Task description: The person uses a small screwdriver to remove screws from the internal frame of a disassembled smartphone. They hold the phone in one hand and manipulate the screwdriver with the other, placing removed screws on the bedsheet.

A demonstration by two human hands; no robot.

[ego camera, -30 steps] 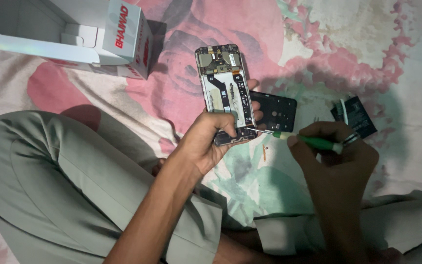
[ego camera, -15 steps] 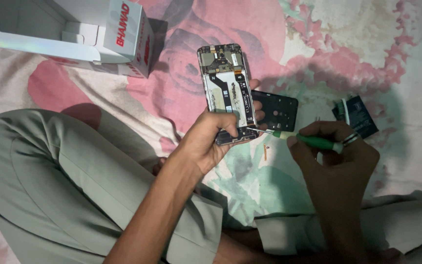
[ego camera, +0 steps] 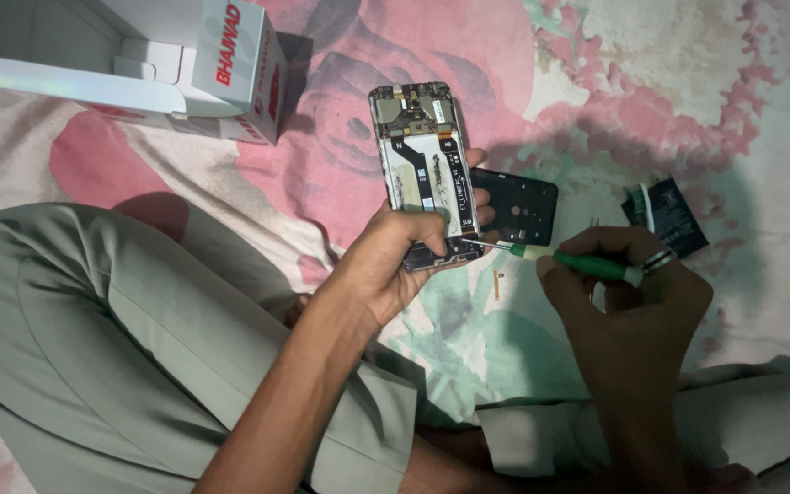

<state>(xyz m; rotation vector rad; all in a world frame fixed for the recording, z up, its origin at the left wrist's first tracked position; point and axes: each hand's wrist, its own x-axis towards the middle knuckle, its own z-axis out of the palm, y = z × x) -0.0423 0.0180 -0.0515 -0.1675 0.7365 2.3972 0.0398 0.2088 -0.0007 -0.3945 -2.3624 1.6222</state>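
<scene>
My left hand (ego camera: pixel 395 261) grips the lower end of an opened phone (ego camera: pixel 421 160), its back off and the circuit boards showing. My right hand (ego camera: pixel 628 284) holds a green-handled screwdriver (ego camera: pixel 578 265), and its metal tip touches the phone's lower right corner near my left thumb. A ring sits on one finger of my right hand.
A black plastic inner cover (ego camera: pixel 516 206) lies just right of the phone. A dark battery (ego camera: pixel 669 215) lies further right. A white and red cardboard box (ego camera: pixel 148 59) stands open at the top left. A small orange strip (ego camera: pixel 496 285) lies on the floral sheet (ego camera: pixel 642 82). My bent knees fill the bottom.
Both hands, the phone and the screwdriver keep their places; only the view shifts very slightly.
</scene>
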